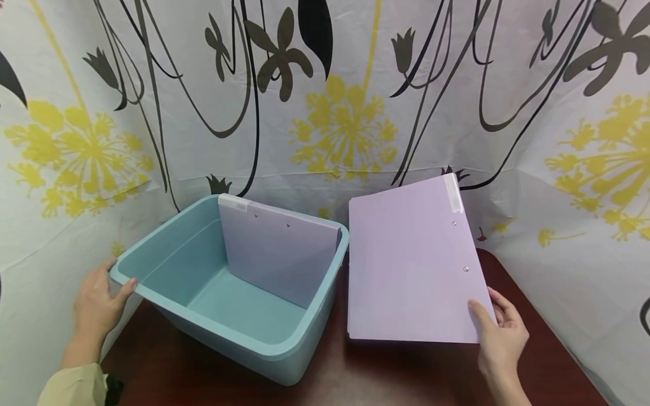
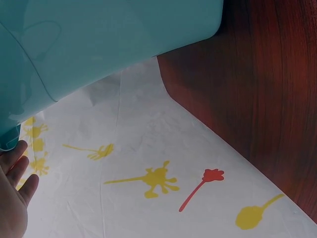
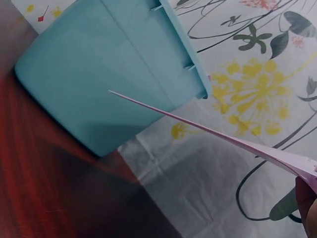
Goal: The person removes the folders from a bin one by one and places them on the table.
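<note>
A light blue plastic tub stands tilted in the head view. My left hand grips its left corner, thumb over the rim and fingers outside. In the left wrist view, that hand's fingers are right under the rim. Inside the tub, a lilac file folder leans upright against the back right wall. To the right of the tub, my right hand holds a second lilac folder by its lower right edge, thumb on the front. The right wrist view shows this folder nearly edge-on.
A dark reddish-brown wooden table lies underneath. White cloth printed with yellow flowers and grey stems hangs behind and along both sides, close to the tub and the held folder.
</note>
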A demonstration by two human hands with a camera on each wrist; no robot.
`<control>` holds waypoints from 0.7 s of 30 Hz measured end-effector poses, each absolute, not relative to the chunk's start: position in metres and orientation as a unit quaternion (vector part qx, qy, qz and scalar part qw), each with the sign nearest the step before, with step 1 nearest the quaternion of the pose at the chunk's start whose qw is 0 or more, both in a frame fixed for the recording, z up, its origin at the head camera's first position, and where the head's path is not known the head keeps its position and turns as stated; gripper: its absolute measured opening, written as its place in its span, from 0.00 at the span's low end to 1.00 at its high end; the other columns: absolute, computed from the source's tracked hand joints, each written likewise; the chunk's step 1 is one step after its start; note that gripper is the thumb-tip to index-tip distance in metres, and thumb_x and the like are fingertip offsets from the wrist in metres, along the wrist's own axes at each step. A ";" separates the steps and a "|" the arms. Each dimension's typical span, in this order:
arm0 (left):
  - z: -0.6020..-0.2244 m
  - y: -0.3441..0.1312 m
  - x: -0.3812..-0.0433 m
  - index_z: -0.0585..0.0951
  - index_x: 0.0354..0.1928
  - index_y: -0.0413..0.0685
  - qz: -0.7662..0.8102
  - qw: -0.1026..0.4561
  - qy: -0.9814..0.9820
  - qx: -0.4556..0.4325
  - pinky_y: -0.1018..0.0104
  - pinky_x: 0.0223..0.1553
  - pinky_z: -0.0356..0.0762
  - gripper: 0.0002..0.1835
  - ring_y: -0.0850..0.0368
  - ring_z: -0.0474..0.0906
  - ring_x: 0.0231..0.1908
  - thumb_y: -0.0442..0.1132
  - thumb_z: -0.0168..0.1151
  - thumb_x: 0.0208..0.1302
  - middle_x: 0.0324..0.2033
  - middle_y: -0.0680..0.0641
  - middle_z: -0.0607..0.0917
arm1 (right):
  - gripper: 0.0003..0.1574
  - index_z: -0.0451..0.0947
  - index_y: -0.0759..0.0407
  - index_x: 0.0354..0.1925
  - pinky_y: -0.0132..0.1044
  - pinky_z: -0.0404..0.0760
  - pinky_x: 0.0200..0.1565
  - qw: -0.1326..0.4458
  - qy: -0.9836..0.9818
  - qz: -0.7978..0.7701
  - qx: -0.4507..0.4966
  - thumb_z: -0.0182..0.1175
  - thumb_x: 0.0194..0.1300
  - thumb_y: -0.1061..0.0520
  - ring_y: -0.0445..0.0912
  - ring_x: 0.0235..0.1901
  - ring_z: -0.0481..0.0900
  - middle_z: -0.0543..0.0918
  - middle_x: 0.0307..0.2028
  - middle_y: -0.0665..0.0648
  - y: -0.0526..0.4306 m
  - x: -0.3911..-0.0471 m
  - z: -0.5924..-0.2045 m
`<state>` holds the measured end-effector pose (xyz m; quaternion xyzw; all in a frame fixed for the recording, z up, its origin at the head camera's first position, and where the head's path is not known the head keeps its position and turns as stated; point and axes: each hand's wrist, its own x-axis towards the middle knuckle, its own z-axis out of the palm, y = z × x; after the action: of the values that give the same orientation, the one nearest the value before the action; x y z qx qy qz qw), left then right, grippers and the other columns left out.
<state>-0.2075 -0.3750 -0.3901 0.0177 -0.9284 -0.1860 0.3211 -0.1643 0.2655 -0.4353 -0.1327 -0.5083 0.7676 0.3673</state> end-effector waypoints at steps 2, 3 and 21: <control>-0.391 -0.375 -0.208 0.62 0.58 0.27 -0.187 0.325 -0.927 0.016 0.36 0.43 0.61 0.36 0.30 0.64 0.48 0.54 0.46 0.60 0.48 0.24 0.68 | 0.30 0.74 0.66 0.51 0.30 0.79 0.27 0.364 -0.530 0.758 -0.114 0.65 0.46 0.73 0.40 0.34 0.83 0.84 0.37 0.53 0.282 -0.175 -0.465; -0.391 -0.375 -0.208 0.63 0.58 0.26 -0.187 0.327 -0.926 0.016 0.36 0.43 0.61 0.36 0.30 0.64 0.48 0.54 0.47 0.60 0.48 0.23 0.68 | 0.31 0.74 0.65 0.52 0.31 0.79 0.27 0.362 -0.536 0.755 -0.108 0.65 0.45 0.72 0.41 0.36 0.83 0.84 0.39 0.53 0.292 -0.181 -0.482; -0.394 -0.376 -0.209 0.63 0.58 0.26 -0.198 0.343 -0.918 0.008 0.35 0.42 0.61 0.36 0.29 0.65 0.47 0.54 0.47 0.60 0.48 0.23 0.69 | 0.33 0.74 0.58 0.53 0.34 0.79 0.24 0.313 -0.582 0.741 -0.119 0.69 0.46 0.63 0.43 0.34 0.83 0.82 0.43 0.56 0.313 -0.205 -0.553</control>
<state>-0.2089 -0.3757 -0.3944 0.0080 -0.9182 -0.1978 0.3432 -0.2046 0.3134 -0.5531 -0.1189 -0.5815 0.7414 0.3132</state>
